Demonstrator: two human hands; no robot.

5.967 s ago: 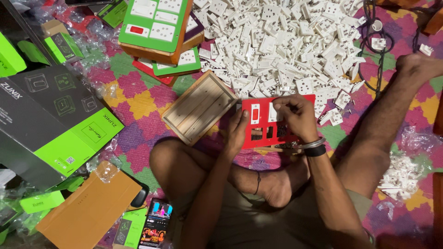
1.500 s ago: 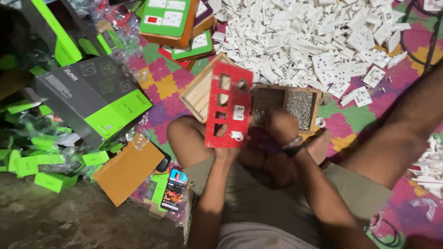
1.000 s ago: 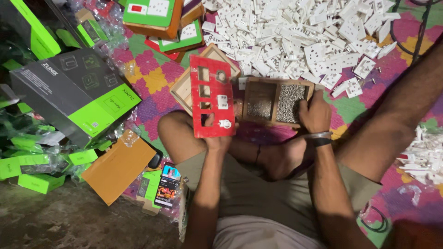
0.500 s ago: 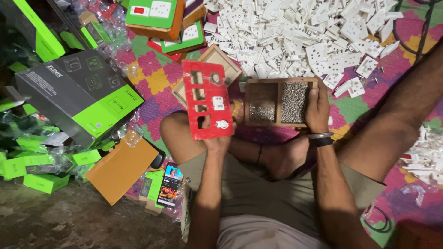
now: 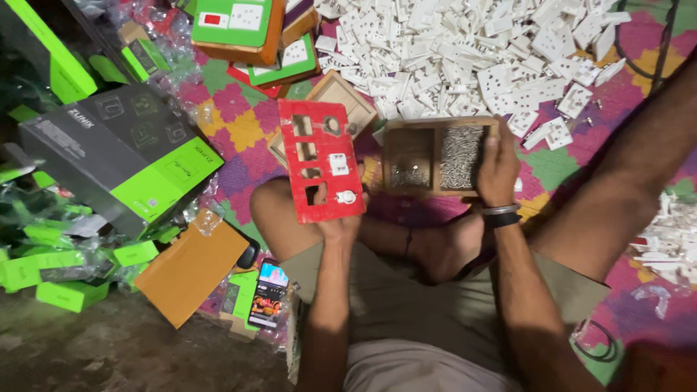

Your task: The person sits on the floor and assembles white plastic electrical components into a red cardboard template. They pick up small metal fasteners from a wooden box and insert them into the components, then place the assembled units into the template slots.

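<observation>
Where the floor shows bare at the far left, small green boxes (image 5: 54, 294) lie in a loose heap, and just beyond them sits a big black and green carton (image 5: 123, 156), tilted on the clutter. Near its lower corner a brown cardboard sleeve (image 5: 192, 270) lies flat, and a phone (image 5: 267, 293) with a lit screen rests just beside the sitter's knee. Everything sits on a bright patchwork mat (image 5: 243, 131) of pink, yellow and green squares.

Next comes the left hand (image 5: 337, 221), its grip closed on the bottom edge of a red plate (image 5: 319, 170), held upright and tilted slightly, above the left thigh. That plate has several cut-out openings; a white switch and a round white part are set in it.

To its right, the right hand (image 5: 497, 165) grasps the right edge of a wooden tray (image 5: 435, 156), which sits low over the mat in front of the crossed legs. It has two compartments, the right one full of small screws, the left one holding fewer. A dark band circles that wrist.

Behind the tray spreads a large pile of white socket parts (image 5: 472, 51).
</observation>
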